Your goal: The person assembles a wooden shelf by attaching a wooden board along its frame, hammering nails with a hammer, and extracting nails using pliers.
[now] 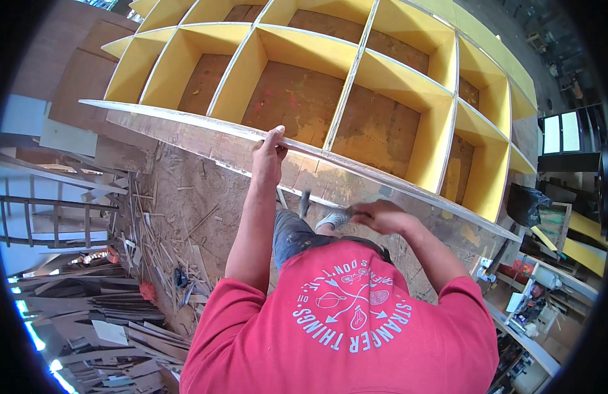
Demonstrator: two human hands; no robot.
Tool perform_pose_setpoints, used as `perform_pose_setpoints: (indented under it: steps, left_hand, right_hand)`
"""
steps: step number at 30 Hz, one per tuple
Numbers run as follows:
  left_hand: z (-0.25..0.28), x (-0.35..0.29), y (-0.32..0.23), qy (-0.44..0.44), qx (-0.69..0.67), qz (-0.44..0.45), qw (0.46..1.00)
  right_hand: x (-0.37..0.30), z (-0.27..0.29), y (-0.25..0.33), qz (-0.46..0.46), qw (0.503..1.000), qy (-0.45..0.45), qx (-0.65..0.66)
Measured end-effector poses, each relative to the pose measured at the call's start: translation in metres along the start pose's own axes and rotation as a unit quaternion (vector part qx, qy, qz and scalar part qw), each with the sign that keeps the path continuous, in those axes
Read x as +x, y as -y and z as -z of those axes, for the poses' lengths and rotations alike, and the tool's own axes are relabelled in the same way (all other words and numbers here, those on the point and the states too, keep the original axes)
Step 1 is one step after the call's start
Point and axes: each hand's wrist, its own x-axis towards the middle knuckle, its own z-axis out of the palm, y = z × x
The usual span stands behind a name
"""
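A large wooden grid frame with yellow-faced dividers and brown panels in its compartments spans the upper part of the head view. Its near side is a long brown board with a pale top edge. My left hand is closed at that board's top edge, thumb up against it and fingers curled; whether it also pinches something small is hidden. To the right and lower, my right hand grips a hammer. The hammer's head points left, below the board and apart from it, slightly blurred.
Wood scraps litter the dirt floor at left, beside stacked offcuts. A ladder-like wooden frame lies farther left. At right stands a workbench with tools and containers; a black bag hangs near the grid's corner.
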Motion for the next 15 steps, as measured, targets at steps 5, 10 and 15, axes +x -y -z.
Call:
perform_pose_setpoints:
  steps: [5, 10, 15]
  left_hand:
    - [-0.003, -0.004, -0.002, -0.013, -0.005, -0.003, 1.0]
    - [-0.003, -0.004, 0.001, -0.021, -0.005, -0.002, 1.0]
    - [-0.006, -0.006, 0.001, -0.021, -0.01, -0.01, 1.0]
  right_hand:
    - [-0.001, 0.005, -0.005, 0.059, 0.995, 0.06, -0.045]
    - [0.005, 0.006, -0.008, 0.007, 0.999, 0.017, -0.044]
    - [-0.001, 0.02, -0.02, 0.086, 0.99, 0.07, -0.082]
